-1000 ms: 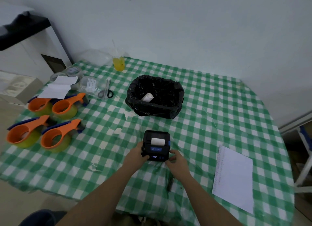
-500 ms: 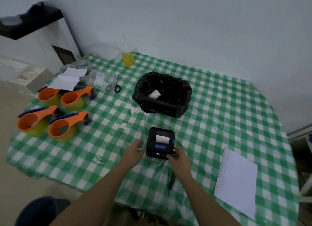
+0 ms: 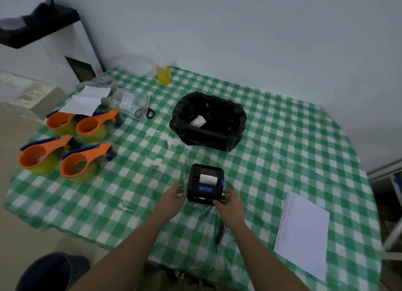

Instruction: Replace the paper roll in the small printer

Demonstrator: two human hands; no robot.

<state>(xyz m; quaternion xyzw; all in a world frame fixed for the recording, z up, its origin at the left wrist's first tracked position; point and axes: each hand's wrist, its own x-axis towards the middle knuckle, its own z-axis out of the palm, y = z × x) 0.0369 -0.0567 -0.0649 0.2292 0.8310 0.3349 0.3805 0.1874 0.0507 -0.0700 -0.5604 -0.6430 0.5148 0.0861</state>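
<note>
Black printer [image 3: 205, 184] on the checked worktop [image 3: 282, 151].
Left hand [image 3: 173, 198] loosely open beside it; right hand [image 3: 228, 206] grips its near right corner, paper [image 3: 208, 179] showing.

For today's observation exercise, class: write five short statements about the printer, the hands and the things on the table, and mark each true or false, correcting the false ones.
1. The small printer stands on the checked tablecloth, a white strip of paper showing at its top. True.
2. The left hand grips the scissors. False: the scissors lie far off, untouched; the hand is beside the printer's left side.
3. The right hand touches the printer's front right corner. True.
4. The black bin bag is empty. False: a white object lies inside.
5. Two orange tape dispensers are on the table. False: there are four.
</note>
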